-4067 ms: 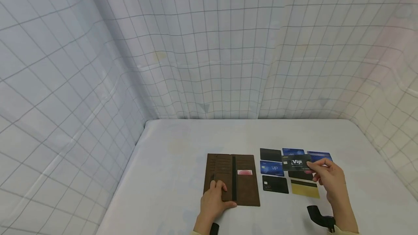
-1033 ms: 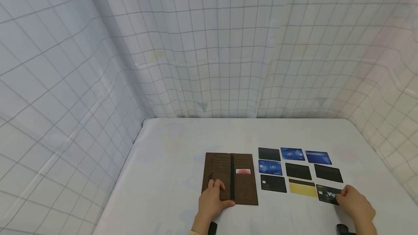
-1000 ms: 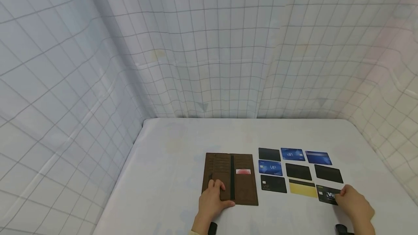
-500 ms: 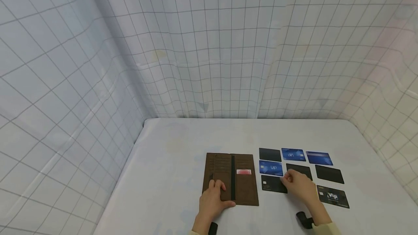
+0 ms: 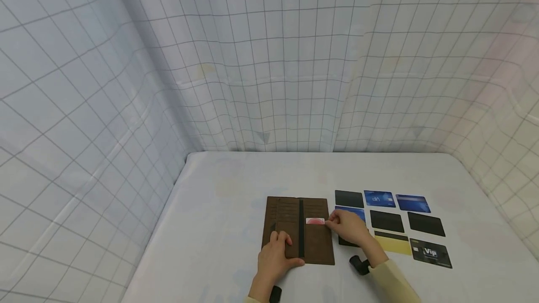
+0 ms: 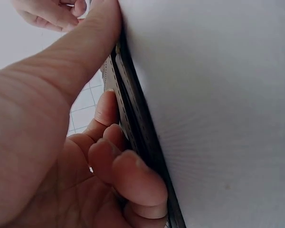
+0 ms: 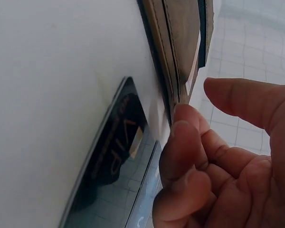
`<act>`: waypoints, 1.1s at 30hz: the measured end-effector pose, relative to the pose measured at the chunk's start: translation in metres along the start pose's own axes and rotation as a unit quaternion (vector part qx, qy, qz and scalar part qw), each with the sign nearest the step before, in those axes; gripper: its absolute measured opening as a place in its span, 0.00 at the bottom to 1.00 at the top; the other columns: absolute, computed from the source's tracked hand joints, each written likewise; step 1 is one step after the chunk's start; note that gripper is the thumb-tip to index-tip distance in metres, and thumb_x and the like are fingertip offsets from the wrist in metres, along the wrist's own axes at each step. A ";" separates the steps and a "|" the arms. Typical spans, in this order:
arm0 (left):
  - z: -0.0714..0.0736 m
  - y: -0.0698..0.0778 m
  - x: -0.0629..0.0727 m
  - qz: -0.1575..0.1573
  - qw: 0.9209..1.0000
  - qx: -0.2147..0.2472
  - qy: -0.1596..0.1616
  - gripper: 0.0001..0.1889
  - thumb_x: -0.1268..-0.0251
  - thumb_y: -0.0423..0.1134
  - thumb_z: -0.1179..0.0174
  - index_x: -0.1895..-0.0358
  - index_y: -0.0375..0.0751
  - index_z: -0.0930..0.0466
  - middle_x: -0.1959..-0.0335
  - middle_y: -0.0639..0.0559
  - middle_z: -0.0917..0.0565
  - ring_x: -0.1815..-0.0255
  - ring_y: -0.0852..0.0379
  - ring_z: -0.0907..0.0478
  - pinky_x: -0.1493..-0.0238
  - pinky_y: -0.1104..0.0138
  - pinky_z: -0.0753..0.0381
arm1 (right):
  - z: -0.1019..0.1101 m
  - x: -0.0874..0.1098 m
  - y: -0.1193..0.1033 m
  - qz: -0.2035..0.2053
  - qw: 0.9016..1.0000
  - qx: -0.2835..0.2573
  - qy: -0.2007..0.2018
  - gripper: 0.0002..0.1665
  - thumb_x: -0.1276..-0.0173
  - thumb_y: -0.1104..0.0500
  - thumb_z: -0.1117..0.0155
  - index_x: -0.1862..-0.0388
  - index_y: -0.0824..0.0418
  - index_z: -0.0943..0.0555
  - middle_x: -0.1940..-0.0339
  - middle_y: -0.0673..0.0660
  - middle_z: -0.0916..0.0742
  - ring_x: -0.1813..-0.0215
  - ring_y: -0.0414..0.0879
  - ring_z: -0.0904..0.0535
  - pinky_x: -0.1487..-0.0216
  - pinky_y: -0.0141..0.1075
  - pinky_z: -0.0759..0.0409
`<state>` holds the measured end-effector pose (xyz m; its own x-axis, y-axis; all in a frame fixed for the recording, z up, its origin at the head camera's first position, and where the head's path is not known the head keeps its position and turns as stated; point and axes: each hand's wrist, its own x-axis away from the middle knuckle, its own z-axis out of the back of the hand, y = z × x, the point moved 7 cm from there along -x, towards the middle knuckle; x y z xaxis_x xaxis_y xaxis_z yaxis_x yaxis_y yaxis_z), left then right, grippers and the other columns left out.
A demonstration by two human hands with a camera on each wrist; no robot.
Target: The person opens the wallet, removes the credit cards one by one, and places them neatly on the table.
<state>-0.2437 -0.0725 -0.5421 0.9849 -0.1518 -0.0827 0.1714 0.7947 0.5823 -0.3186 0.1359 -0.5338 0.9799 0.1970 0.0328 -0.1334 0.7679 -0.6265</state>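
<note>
A brown bifold wallet (image 5: 317, 247) lies spread on the white table. From one of its right-hand pockets a red-and-white card (image 5: 315, 221) sticks out. My left hand (image 5: 274, 258) rests on the wallet's left half, fingers bent against the leather and thumb along the near edge. At the wallet's right edge is my right hand (image 5: 347, 226), its fingertips close beside the red-and-white card. In the right wrist view, thumb and forefinger stand apart with nothing between them. A blue VIP card (image 5: 353, 210) and a black VIP card (image 7: 116, 142) lie partly hidden under the right hand.
Right of the wallet, several cards lie in rows: a black card (image 5: 348, 198), a blue card (image 5: 379, 198), a gold card (image 5: 392, 244) and a dark Vip card (image 5: 430, 252) among them. A checked white curtain (image 5: 261, 83) encloses the table (image 5: 219, 228).
My right hand has laid the dark Vip card at the near right of the rows, let go and swung left to the wallet. The left hand has stayed on the wallet.
</note>
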 end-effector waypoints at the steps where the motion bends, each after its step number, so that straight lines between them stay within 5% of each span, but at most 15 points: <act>1: 0.000 0.000 0.000 -0.001 1.000 -0.001 0.001 0.29 0.63 0.55 0.24 0.64 0.48 0.32 0.71 0.56 0.40 0.81 0.61 0.40 0.80 0.68 0.38 | -0.001 -0.001 0.000 -0.002 1.000 -0.003 -0.002 0.08 0.37 0.54 0.33 0.70 0.56 0.21 0.80 0.47 0.25 0.77 0.41 0.31 0.76 0.36 0.34; 23: 0.001 0.000 -0.002 0.000 1.000 -0.010 0.001 0.29 0.63 0.55 0.24 0.63 0.49 0.32 0.71 0.56 0.40 0.82 0.61 0.41 0.80 0.68 0.39 | -0.011 -0.019 0.001 -0.084 0.995 -0.032 -0.037 0.18 0.39 0.47 0.32 0.76 0.59 0.23 0.81 0.50 0.24 0.80 0.42 0.30 0.79 0.34 0.34; 33: 0.001 0.000 -0.002 0.003 1.000 -0.004 -0.004 0.29 0.63 0.55 0.24 0.63 0.49 0.32 0.70 0.56 0.40 0.81 0.60 0.40 0.80 0.67 0.39 | -0.015 -0.025 0.003 -0.080 0.996 -0.027 -0.041 0.21 0.42 0.45 0.30 0.83 0.57 0.23 0.85 0.49 0.25 0.83 0.41 0.32 0.82 0.33 0.37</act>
<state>-0.2453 -0.0727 -0.5415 0.9858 -0.1515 -0.0718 0.1649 0.7999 0.5770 -0.3413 0.1240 -0.5482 0.9721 0.1262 0.1979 0.0337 0.7595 -0.6496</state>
